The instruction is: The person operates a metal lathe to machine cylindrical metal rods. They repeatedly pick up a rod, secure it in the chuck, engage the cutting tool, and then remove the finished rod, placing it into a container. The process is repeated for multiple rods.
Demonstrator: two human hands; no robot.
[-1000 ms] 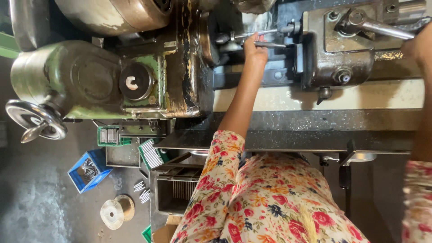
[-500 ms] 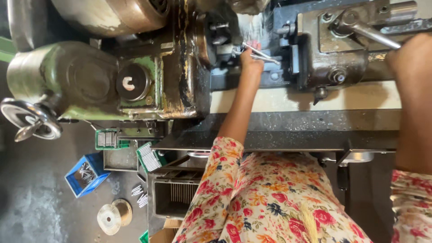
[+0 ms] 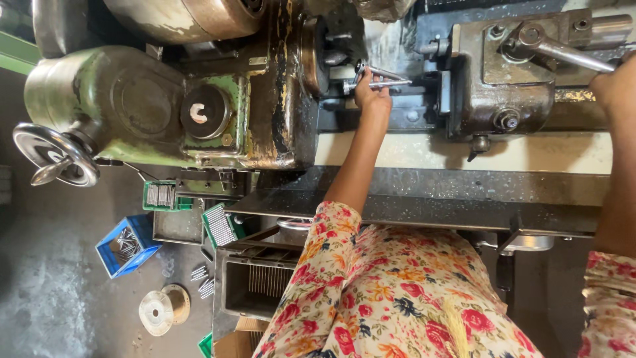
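The left hand (image 3: pixel 372 96), fingers closed around thin bright metal rods (image 3: pixel 387 77), is loading them at the worn green lathe's chuck (image 3: pixel 318 56), judging by position, while the right hand (image 3: pixel 613 86) grips the grey steel lever (image 3: pixel 570 56); seating needs careful alignment.

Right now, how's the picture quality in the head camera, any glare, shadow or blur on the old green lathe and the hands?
Head view: sharp overall, evenly lit; the left hand on the thin metal rods is crisp. Mild sheen on the round steel handwheel and the long steel lever. Deep shadow under the grey machine bed. The right hand is cut off at the frame edge.
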